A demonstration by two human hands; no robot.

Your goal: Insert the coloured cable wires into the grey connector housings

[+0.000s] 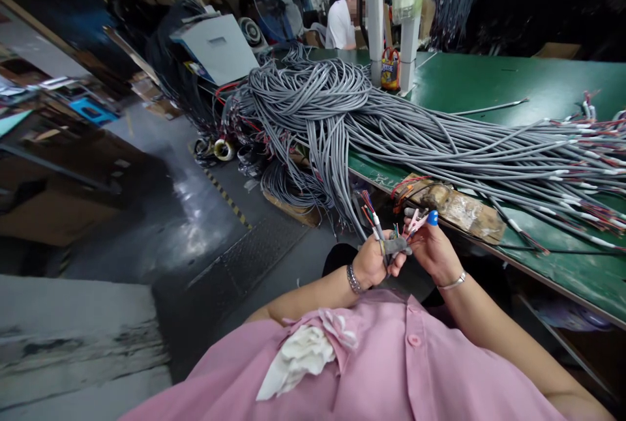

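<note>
In front of my shirt, my left hand (375, 261) is closed round the grey cable ends (379, 232), whose thin coloured wires fan out above the fingers. Grey wrapping covers some of its fingers. Close on its right, my right hand (434, 250) pinches a pale pink tool (415, 223), perhaps a clip or small cutter; blue covers a fingertip. Fine coloured wires show between both hands. Beyond them, a large bundle of grey cables (313, 92) lies on the green table (528, 82), with stripped ends fanned out at the right.
A wooden board (469, 212) with tape lies at the table's near edge. A white post (374, 17) rises behind the cables. A person in a white shirt (341, 25) sits beyond the table, near a fan (278, 4). More cable coils (296, 183) hang low at the left.
</note>
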